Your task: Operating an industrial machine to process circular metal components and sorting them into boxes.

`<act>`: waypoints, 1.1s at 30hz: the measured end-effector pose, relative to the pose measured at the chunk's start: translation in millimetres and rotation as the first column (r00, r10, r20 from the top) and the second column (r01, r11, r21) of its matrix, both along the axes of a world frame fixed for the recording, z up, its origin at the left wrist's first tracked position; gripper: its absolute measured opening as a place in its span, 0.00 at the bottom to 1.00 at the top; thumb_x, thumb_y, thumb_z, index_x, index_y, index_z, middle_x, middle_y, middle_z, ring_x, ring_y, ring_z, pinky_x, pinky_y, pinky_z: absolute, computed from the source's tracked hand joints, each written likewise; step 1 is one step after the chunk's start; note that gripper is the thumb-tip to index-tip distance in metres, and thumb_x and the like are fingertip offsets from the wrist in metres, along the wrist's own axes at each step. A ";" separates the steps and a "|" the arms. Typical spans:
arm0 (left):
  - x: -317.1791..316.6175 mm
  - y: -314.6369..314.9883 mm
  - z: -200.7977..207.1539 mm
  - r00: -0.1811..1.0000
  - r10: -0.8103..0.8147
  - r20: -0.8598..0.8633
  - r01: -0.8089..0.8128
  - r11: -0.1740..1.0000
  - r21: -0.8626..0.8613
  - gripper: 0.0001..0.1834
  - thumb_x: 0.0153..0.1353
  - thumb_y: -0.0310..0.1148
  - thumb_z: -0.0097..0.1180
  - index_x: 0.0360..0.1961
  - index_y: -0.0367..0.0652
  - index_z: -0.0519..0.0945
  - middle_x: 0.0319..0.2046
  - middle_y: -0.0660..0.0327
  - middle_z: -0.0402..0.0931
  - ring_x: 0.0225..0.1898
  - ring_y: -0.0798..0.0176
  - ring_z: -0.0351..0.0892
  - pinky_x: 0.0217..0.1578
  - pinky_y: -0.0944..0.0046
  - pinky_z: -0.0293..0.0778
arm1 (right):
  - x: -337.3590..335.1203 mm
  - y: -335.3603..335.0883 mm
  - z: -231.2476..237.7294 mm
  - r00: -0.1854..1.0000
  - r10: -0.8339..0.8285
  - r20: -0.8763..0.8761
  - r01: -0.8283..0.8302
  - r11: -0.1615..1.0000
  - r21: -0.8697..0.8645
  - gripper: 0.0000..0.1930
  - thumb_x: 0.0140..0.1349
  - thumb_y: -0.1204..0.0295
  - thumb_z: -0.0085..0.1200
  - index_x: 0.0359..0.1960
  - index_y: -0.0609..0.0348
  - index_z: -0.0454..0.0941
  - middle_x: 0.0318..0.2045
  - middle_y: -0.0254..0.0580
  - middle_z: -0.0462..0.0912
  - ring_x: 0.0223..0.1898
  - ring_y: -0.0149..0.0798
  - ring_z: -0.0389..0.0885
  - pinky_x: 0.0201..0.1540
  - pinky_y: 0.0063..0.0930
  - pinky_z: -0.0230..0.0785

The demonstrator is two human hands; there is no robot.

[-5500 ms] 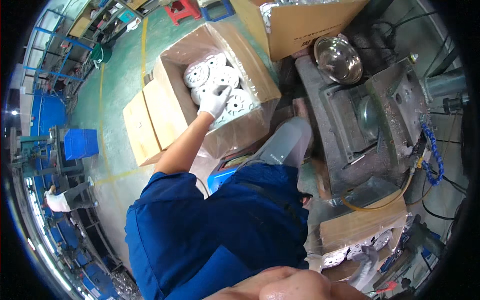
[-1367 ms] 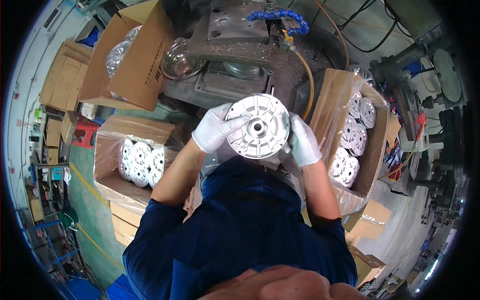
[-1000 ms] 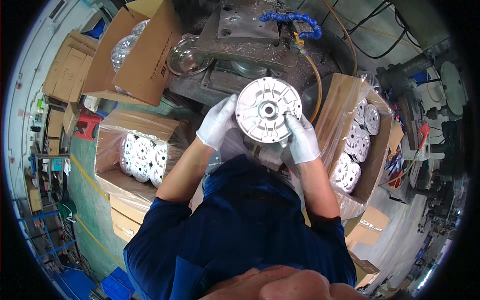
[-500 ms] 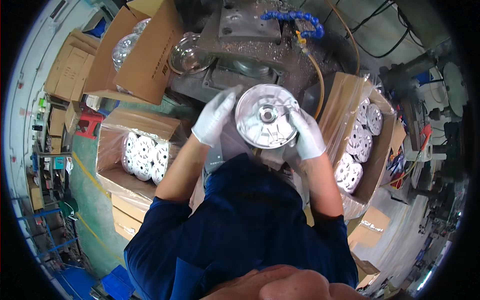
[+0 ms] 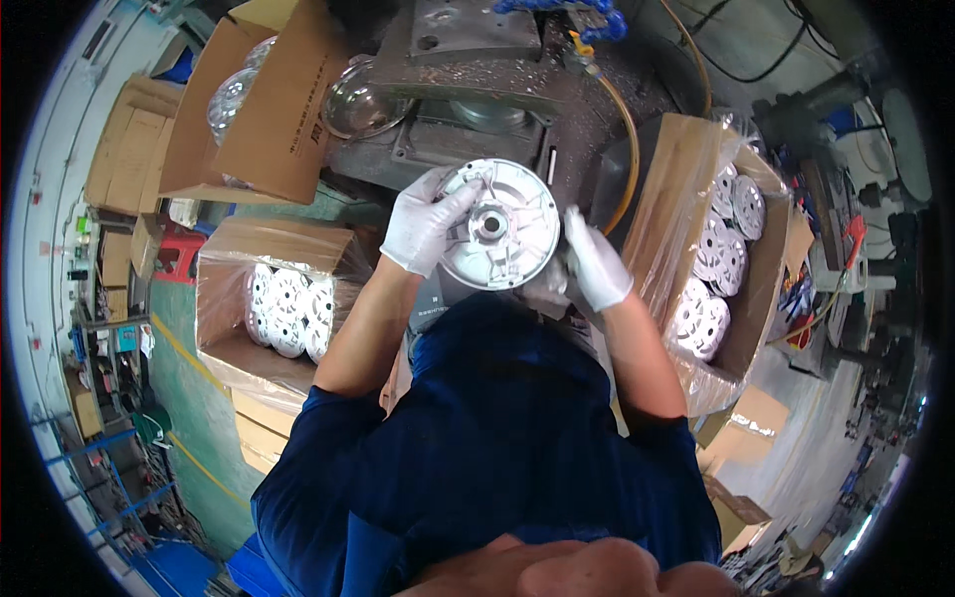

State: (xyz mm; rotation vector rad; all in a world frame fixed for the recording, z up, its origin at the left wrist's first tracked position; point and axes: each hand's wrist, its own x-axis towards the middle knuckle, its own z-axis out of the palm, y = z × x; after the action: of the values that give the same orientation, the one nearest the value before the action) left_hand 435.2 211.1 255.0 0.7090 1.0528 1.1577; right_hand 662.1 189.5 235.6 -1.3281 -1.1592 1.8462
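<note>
Disc (image 5: 519, 239) shifted to L hand (image 5: 420, 224); side ctns (image 5: 671, 169) w/ sim. pcs (image 5: 748, 207).

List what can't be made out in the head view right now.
All in the head view:
Silver disc: its underside, turned away from the camera.
Left hand: any fingers beneath the disc, hidden by it.
Right hand: finger details, blurred.
Right box: whatever lies under its upper discs, which cover it.
Blue hose: part cut off by the top edge.
</note>
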 end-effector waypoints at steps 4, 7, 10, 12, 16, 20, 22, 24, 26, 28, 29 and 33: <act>-4.2 6.1 -12.5 0.992 0.125 -0.026 -0.122 0.988 0.099 0.15 0.65 0.32 0.56 0.50 0.35 0.75 0.41 0.60 0.80 0.39 0.71 0.80 0.36 0.72 0.79 | -11.3 -18.2 -12.8 0.971 0.156 -0.182 -0.143 0.986 0.081 0.26 0.68 0.51 0.49 0.53 0.65 0.69 0.28 0.40 0.81 0.21 0.27 0.76 0.23 0.18 0.67; -3.3 4.2 -18.0 0.986 0.163 -0.034 -0.158 0.979 0.133 0.15 0.66 0.33 0.55 0.50 0.35 0.75 0.40 0.61 0.80 0.39 0.71 0.80 0.38 0.71 0.78 | -29.1 -17.3 -0.3 0.988 0.118 -0.096 -0.116 0.993 0.028 0.14 0.66 0.67 0.54 0.47 0.64 0.75 0.28 0.38 0.82 0.23 0.28 0.78 0.26 0.19 0.68; -5.5 0.3 -25.1 0.980 0.196 0.024 -0.197 0.974 0.115 0.19 0.68 0.34 0.53 0.52 0.30 0.74 0.45 0.58 0.79 0.45 0.70 0.76 0.47 0.71 0.72 | -30.7 -14.8 -0.3 0.988 0.112 -0.103 -0.112 0.994 0.007 0.12 0.66 0.68 0.53 0.44 0.64 0.77 0.25 0.37 0.81 0.22 0.28 0.78 0.26 0.20 0.69; -6.7 -0.1 -20.2 0.980 0.199 -0.016 -0.196 0.974 0.111 0.20 0.69 0.37 0.51 0.52 0.29 0.74 0.45 0.57 0.79 0.45 0.70 0.76 0.47 0.71 0.72 | -28.2 -12.4 -8.3 0.984 0.114 -0.134 -0.115 0.993 0.000 0.12 0.66 0.68 0.54 0.46 0.64 0.76 0.27 0.36 0.80 0.23 0.28 0.78 0.25 0.19 0.69; -6.4 -2.5 -12.6 0.973 0.226 -0.055 -0.222 0.973 0.069 0.29 0.71 0.48 0.45 0.53 0.27 0.74 0.45 0.56 0.79 0.45 0.68 0.76 0.47 0.70 0.71 | -24.8 -9.3 -15.5 0.971 0.140 -0.194 -0.138 0.990 0.024 0.12 0.67 0.69 0.53 0.48 0.63 0.75 0.28 0.36 0.79 0.24 0.28 0.78 0.25 0.19 0.70; -7.0 -5.0 -7.3 0.967 0.224 -0.123 -0.220 0.975 0.041 0.30 0.71 0.52 0.41 0.52 0.32 0.76 0.45 0.55 0.79 0.44 0.65 0.79 0.45 0.67 0.75 | -26.4 -8.6 -11.7 0.978 0.110 -0.180 -0.106 0.994 0.030 0.13 0.67 0.69 0.53 0.48 0.64 0.75 0.24 0.37 0.79 0.24 0.29 0.78 0.26 0.19 0.70; -4.9 -6.1 0.6 0.958 0.204 -0.200 -0.197 0.979 0.055 0.34 0.70 0.56 0.38 0.53 0.32 0.75 0.46 0.54 0.79 0.46 0.64 0.79 0.48 0.67 0.74 | -25.8 -9.4 -9.6 0.980 0.096 -0.174 -0.091 0.995 0.032 0.13 0.67 0.69 0.53 0.48 0.64 0.75 0.24 0.37 0.79 0.24 0.29 0.78 0.26 0.19 0.70; -8.2 -5.1 -3.3 0.962 0.183 -0.201 -0.176 0.983 0.049 0.34 0.71 0.57 0.36 0.53 0.32 0.75 0.47 0.54 0.79 0.46 0.65 0.78 0.49 0.67 0.73 | -24.8 -9.1 -11.9 0.979 0.070 -0.190 -0.068 0.998 0.016 0.13 0.67 0.69 0.53 0.47 0.65 0.75 0.23 0.36 0.79 0.23 0.28 0.78 0.26 0.19 0.68; -7.3 -7.2 -3.0 0.966 0.162 -0.201 -0.157 0.987 0.043 0.35 0.71 0.57 0.35 0.54 0.32 0.75 0.48 0.54 0.78 0.47 0.65 0.78 0.50 0.67 0.72 | -24.7 -9.9 -10.4 0.979 0.066 -0.191 -0.064 0.998 0.017 0.13 0.67 0.69 0.53 0.48 0.65 0.75 0.23 0.36 0.79 0.23 0.29 0.78 0.26 0.19 0.68; -3.7 -10.1 4.1 0.978 0.184 -0.095 -0.183 0.983 0.018 0.34 0.72 0.56 0.34 0.54 0.32 0.75 0.48 0.53 0.78 0.48 0.65 0.78 0.51 0.67 0.72 | -25.5 -11.2 -6.6 0.979 0.064 -0.194 -0.061 0.998 0.019 0.13 0.67 0.69 0.53 0.48 0.65 0.75 0.23 0.37 0.79 0.23 0.29 0.77 0.26 0.19 0.68; -3.1 -10.8 3.2 0.978 0.188 -0.095 -0.187 0.982 0.018 0.34 0.72 0.56 0.34 0.54 0.32 0.75 0.48 0.53 0.78 0.48 0.65 0.78 0.51 0.67 0.72 | -26.4 -12.4 -3.9 0.974 0.044 -0.223 -0.044 0.999 0.005 0.13 0.67 0.69 0.53 0.48 0.65 0.75 0.23 0.37 0.79 0.23 0.29 0.77 0.26 0.20 0.68; -8.7 -8.9 -9.6 0.968 0.155 -0.197 -0.148 0.988 0.047 0.36 0.72 0.57 0.30 0.55 0.32 0.74 0.48 0.53 0.78 0.49 0.64 0.77 0.52 0.66 0.71 | -22.5 -13.5 -7.5 0.974 0.025 -0.227 -0.030 0.999 -0.016 0.14 0.67 0.69 0.53 0.49 0.66 0.74 0.26 0.39 0.79 0.23 0.30 0.77 0.27 0.21 0.69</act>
State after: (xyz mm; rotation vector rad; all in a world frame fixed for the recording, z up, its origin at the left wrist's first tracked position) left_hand 426.5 202.2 245.4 0.7931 1.2782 1.2554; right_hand 639.6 176.0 228.1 -1.0825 -1.0465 1.9743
